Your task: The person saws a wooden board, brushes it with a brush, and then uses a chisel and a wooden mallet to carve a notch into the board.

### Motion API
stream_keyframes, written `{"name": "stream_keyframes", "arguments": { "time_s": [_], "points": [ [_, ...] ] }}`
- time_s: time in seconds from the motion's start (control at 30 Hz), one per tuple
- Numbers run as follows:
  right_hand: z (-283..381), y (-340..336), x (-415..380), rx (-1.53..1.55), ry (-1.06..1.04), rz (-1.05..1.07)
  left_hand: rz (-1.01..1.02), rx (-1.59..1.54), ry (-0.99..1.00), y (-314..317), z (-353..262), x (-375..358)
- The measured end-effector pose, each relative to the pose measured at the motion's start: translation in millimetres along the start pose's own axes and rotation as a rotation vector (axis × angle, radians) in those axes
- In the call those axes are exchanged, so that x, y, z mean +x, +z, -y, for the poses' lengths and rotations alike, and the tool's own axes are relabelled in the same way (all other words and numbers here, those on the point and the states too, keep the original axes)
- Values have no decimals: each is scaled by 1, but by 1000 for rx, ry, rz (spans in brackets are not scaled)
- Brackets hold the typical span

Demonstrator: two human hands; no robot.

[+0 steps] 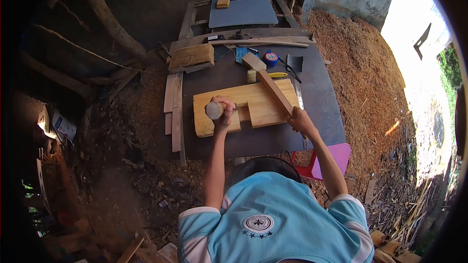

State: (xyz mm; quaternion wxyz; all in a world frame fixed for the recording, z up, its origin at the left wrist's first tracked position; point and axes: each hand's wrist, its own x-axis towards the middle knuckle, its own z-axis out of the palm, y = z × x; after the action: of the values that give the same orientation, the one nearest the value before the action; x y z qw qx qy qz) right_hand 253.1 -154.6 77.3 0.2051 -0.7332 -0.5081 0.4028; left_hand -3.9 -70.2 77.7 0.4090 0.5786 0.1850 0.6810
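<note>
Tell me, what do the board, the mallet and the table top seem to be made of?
Board: bare pale wood, apparently unfinished; grain shows.
Mallet: wood too, similar tan colour, held by the right hand.
Table top: dark, flat and matte; perhaps painted sheet or metal, unclear.

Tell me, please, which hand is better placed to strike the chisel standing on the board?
Right, probably: the right hand grips the wooden mallet, angled across the board. The left hand is wrapped around the chisel, holding it on the board, so it looks busy steadying it.
</note>
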Motion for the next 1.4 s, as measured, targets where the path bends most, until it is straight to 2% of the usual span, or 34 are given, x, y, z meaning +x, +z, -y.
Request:
{"name": "stream_keyframes", "arguments": {
  "time_s": [0.07, 0.33, 0.47, 0.63, 0.7, 0.77, 0.83, 0.9, 0.97, 1.03, 1.07, 1.13, 1.23, 1.27, 1.4],
  "points": [
    [1, 0, 0, -3, 0, -17, 33, 11, 25, -1, -1, -1],
    [-3, 4, 0, -17, -47, -72, -55, -12, -93, -6, 1, 12],
    [-9, 4, 10, -295, -248, -147, -35, -33, -149, -1, -3, 22],
    [110, -63, -49, -248, -464, -99, -8, 27, -140, 6, -3, 21],
    [167, -92, -86, -110, -522, -76, 7, 57, -165, 5, 2, 17],
    [193, -107, -99, 54, -687, -106, 14, 87, -192, 5, 5, 15],
    [212, -108, -104, 172, -931, -223, 16, 94, -191, 3, 6, 15],
    [220, -99, -105, 263, -1022, -256, 19, 79, -217, 2, 8, 14],
    [199, -71, -97, 170, -930, -141, 25, 46, -269, -5, 12, 11],
    [173, -62, -87, -243, -616, 190, 2, 211, -114, -13, 23, 1],
    [166, -63, -87, -274, -620, 214, -4, 289, -28, -14, 30, -2],
    [171, -72, -97, -348, -623, 260, -39, 219, -44, -7, 22, 1],
    [205, -101, -124, -262, -774, 188, -24, 127, -150, 4, 4, 1],
    [220, -112, -135, -199, -798, 159, -7, 183, -143, 4, 5, 6],
    [242, -130, -144, 5, -1090, -142, -47, 179, -106, 22, -3, 26]
  ]
}}
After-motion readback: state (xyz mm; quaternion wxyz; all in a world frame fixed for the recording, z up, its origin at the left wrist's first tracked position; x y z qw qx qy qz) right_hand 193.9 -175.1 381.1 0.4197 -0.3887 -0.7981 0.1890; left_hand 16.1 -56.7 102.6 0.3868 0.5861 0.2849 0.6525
